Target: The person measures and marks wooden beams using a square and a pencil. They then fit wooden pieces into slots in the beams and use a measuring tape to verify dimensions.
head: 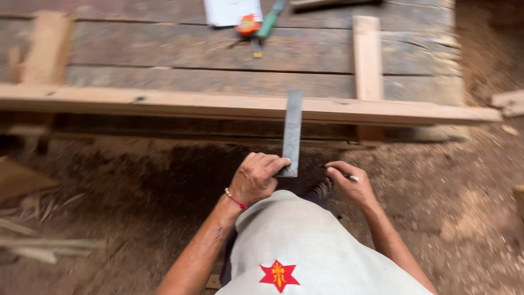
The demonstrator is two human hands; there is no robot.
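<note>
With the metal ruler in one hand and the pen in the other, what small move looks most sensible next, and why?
Probably bring the metal ruler flat across the long wooden plank. The left hand holds it only by its near end, its far end just reaching the plank, while the right hand holds a pen short of the wood.

Left hand (256, 177) gripping a steel square (292, 134) over a long plank (164, 102), right hand (349, 183) with a pen (345, 175).

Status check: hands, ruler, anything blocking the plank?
Left hand grips metal ruler, blade reaching across the long plank. Right hand holds pen, off the wood. Nothing blocking the plank.
</note>
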